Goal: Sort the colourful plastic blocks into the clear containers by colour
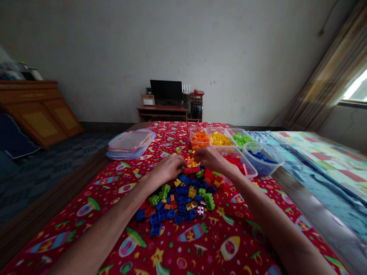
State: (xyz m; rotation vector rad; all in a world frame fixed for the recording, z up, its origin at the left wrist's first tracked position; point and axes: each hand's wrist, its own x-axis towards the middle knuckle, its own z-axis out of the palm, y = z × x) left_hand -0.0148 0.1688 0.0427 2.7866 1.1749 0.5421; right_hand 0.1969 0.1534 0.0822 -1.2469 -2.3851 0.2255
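A mixed pile of toy building blocks (pixel 183 191) in blue, green, yellow, orange and red lies on the red patterned cloth. At its far left side is my left hand (pixel 172 166), fingers curled down close to a long red block (pixel 191 170); what they grip is hidden. My right hand (pixel 208 157) hovers over the pile's far edge, fingers bent together and pointing left, beside some yellow blocks (pixel 192 162). Whatever sits in its fingertips is too small to make out. Under the right forearm stands a clear box of red blocks (pixel 233 160).
Behind my right hand are clear boxes of orange blocks (pixel 200 139), yellow blocks (pixel 220 139) and green blocks (pixel 242 140). A round tub (pixel 265 170) holds blue blocks. Stacked plastic lids (pixel 130 143) lie at the table's left edge. A bed (pixel 323 164) adjoins on the right.
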